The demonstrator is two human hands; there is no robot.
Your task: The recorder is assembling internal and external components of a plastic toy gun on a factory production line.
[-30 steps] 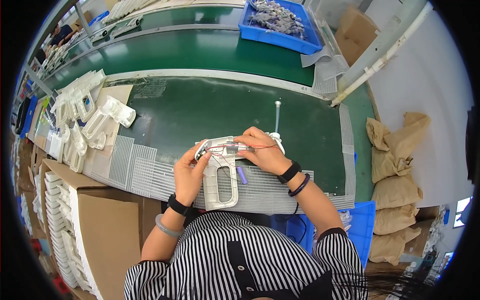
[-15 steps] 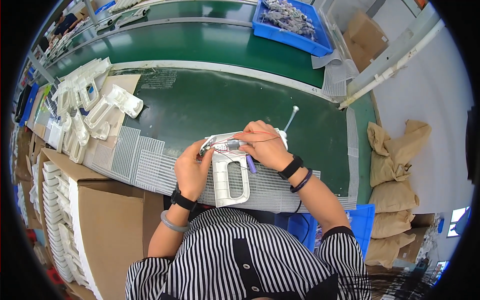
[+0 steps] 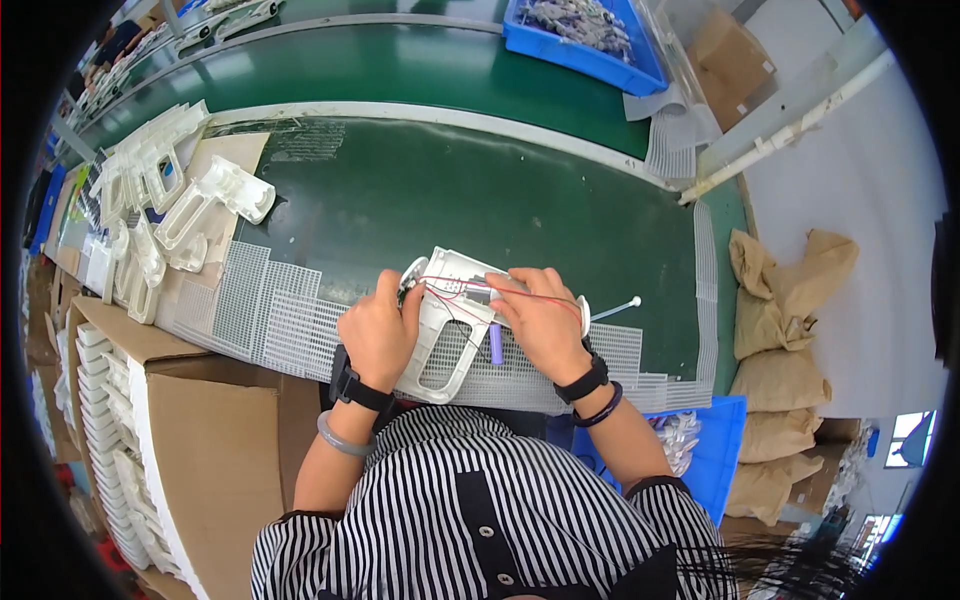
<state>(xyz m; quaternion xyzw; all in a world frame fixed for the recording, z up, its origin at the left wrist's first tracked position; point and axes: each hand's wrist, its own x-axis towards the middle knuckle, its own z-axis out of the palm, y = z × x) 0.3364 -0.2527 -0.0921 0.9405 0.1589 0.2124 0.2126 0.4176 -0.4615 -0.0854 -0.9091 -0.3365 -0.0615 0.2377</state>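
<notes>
A white plastic gun-shaped shell (image 3: 445, 335) lies on white mesh mats (image 3: 265, 305) at the near edge of a green bench. My left hand (image 3: 378, 330) grips the shell's left side near its head. My right hand (image 3: 540, 320) presses on the upper right of the shell, fingers pinching small parts where thin red and black wires (image 3: 455, 290) run across it. A short purple cylinder (image 3: 496, 345) lies beside the handle, under my right hand. A white stick with a round tip (image 3: 615, 308) lies just right of my right hand.
A pile of matching white shells (image 3: 160, 215) sits at the left on cardboard. An open cardboard box (image 3: 120, 450) with stacked white parts stands lower left. A blue bin (image 3: 585, 40) of small parts is on the far green belt; another blue bin (image 3: 700, 450) is below the bench. Brown sacks (image 3: 785, 300) lie right.
The view has shifted slightly, so the shell and hands sit a little lower in the picture. Both hands stay on the shell, with the right fingers still working at the wires.
</notes>
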